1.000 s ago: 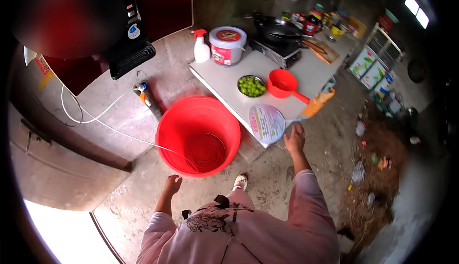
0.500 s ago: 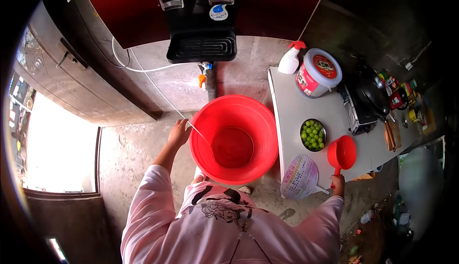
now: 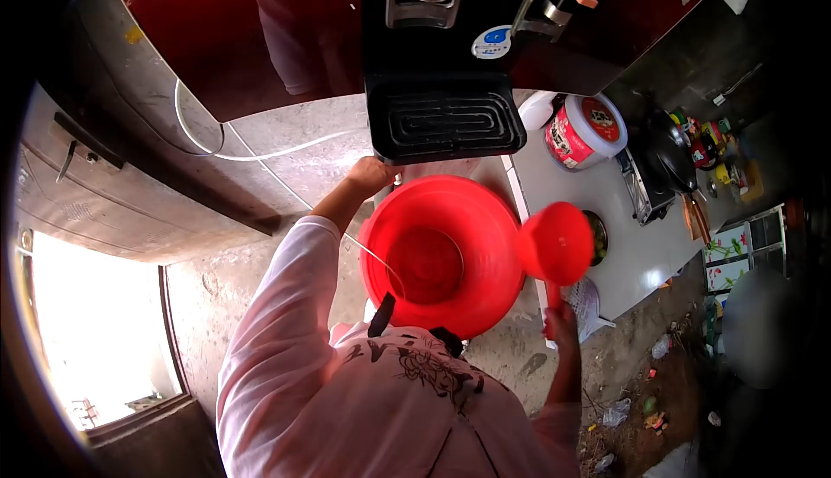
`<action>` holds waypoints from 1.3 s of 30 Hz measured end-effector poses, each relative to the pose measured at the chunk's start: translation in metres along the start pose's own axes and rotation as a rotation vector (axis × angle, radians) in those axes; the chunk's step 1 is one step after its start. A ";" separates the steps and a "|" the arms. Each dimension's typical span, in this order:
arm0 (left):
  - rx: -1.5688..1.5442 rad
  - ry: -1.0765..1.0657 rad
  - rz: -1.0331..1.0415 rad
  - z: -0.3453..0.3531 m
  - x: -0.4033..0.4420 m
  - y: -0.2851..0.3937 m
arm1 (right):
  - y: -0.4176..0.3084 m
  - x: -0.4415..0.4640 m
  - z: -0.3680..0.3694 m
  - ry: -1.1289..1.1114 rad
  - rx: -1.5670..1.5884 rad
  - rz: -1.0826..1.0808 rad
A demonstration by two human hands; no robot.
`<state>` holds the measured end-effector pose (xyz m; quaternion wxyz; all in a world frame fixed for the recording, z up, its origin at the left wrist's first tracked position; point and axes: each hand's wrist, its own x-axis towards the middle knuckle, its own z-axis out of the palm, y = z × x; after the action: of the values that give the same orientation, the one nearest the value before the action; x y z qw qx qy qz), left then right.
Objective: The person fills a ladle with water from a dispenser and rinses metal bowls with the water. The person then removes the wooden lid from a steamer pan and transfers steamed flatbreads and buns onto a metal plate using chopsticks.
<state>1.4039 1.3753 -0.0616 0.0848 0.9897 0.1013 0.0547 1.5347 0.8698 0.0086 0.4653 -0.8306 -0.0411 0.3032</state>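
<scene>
My right hand (image 3: 561,320) is closed round the handle of a red plastic water dipper (image 3: 557,240), whose bowl is held between the tub and the table. My left hand (image 3: 372,175) reaches under the front edge of the black drip tray (image 3: 450,123), closed at the small tap (image 3: 397,180) there; its fingertips are partly hidden. Below it on the floor stands a big red plastic tub (image 3: 498,279), with a thin white tube (image 3: 372,255) hanging over its left rim into it. The inside of the tub shows only its red bottom.
At right, a white table (image 3: 554,191) bears a lidded bucket (image 3: 584,132), a bowl of green fruit (image 3: 597,237) partly behind the dipper, a stove with a black wok (image 3: 671,153), and a hand fan (image 3: 585,305). A dark red water dispenser (image 3: 294,28) hangs ahead.
My left hand has left the tub's rim and moved up to the tap under the drip tray. My right hand has carried the dipper left, off the table toward the tub. The view has shifted.
</scene>
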 end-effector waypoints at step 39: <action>-0.290 0.109 -0.146 0.003 0.023 0.000 | -0.062 0.034 0.307 -0.156 -0.652 0.042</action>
<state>1.4262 1.3793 -0.0624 0.2247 0.9527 0.1684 0.1160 1.4089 1.1459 -0.0755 0.1642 -0.9106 -0.1545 0.3464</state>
